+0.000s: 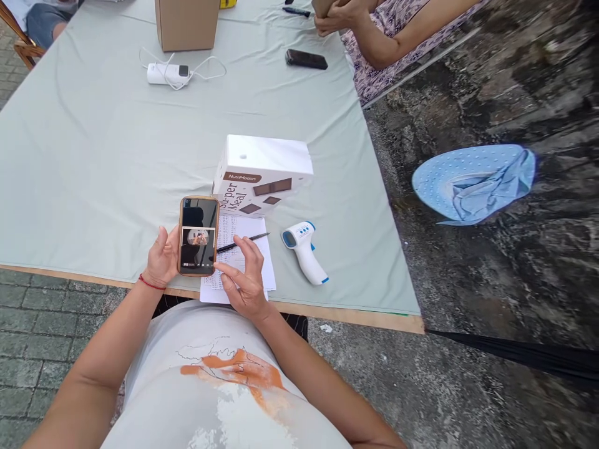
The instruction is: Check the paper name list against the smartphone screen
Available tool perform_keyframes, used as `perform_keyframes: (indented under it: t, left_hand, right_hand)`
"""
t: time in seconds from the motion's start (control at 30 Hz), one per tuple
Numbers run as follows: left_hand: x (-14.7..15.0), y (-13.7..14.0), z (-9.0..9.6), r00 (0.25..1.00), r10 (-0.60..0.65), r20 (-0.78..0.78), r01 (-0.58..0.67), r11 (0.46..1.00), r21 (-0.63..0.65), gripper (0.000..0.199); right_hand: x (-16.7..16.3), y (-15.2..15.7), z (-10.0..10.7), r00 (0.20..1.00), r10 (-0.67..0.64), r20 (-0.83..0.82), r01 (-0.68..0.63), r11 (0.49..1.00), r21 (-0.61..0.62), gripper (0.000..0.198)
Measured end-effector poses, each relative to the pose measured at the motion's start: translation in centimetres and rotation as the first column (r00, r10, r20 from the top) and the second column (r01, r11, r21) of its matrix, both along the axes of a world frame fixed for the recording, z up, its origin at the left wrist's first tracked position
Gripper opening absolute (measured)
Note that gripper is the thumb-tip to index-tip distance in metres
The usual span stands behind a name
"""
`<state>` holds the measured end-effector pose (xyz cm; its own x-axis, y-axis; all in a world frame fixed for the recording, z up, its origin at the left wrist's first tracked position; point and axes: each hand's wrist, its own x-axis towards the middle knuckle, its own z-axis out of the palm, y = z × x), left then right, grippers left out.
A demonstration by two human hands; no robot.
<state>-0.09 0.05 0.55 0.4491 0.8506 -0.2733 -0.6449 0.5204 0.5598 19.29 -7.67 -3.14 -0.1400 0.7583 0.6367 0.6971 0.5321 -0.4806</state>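
Smartphone (198, 236) held upright in left hand (161, 259), fingers wrapped behind the case, grip closed on its left edge; screen lit, showing a small picture mid-display. Right hand (244, 280) beside the phone's lower right corner, index finger extended to touch or nearly touch that edge, other fingers loosely open, clamped on nothing. Phone raised just above the near edge of the table (93, 162), over a printed sheet (234, 255). Black pen (243, 242) lying loose on the sheet, not in hand. White "Super Meal" carton (262, 171) just behind the sheet; infrared thermometer (304, 249) lying to the right, untouched. Farther off: white charger with cable (168, 73), cardboard box (186, 24), dark phone (306, 59), another person's hand (334, 19) at the far edge. Blue hat (472, 181) on the ground. Judged stage: phone work in progress; writing on the sheet not in hand; whether the sheet is filled in cannot be told
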Motion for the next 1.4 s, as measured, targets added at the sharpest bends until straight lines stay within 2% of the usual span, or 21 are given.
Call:
perform_keyframes:
  t: [0.17, 0.4, 0.63, 0.9, 1.4]
  left_hand:
    - [0.02, -0.03, 0.04, 0.999, -0.015, -0.043, 0.018, 0.997, 0.070, 0.073]
    - [0.12, 0.00, 0.12, 1.000, 0.007, -0.021, -0.006, 1.000, 0.023, 0.072]
    - [0.06, -0.05, 0.05, 0.999, -0.008, -0.042, 0.011, 0.996, 0.085, 0.072]
    - [0.13, -0.02, 0.19, 0.999, 0.010, -0.035, -0.008, 0.998, 0.058, 0.073]
    - [0.00, 0.03, -0.16, 0.999, -0.012, -0.050, 0.016, 0.995, 0.094, 0.074]
  right_hand:
    - [-0.18, 0.06, 0.33, 0.999, 0.035, -0.019, -0.035, 0.999, 0.019, 0.031]
    - [-0.20, 0.12, 0.45, 0.997, 0.061, -0.035, -0.060, 0.998, 0.029, 0.031]
    - [-0.09, 0.07, 0.11, 0.999, 0.044, 0.002, -0.044, 0.999, 0.002, 0.033]
    - [-0.21, 0.20, 0.11, 0.997, 0.082, -0.011, -0.082, 0.996, 0.028, 0.033]
    - [-0.54, 0.28, -0.13, 0.992, 0.106, 0.069, -0.108, 0.994, 0.026, 0.031]
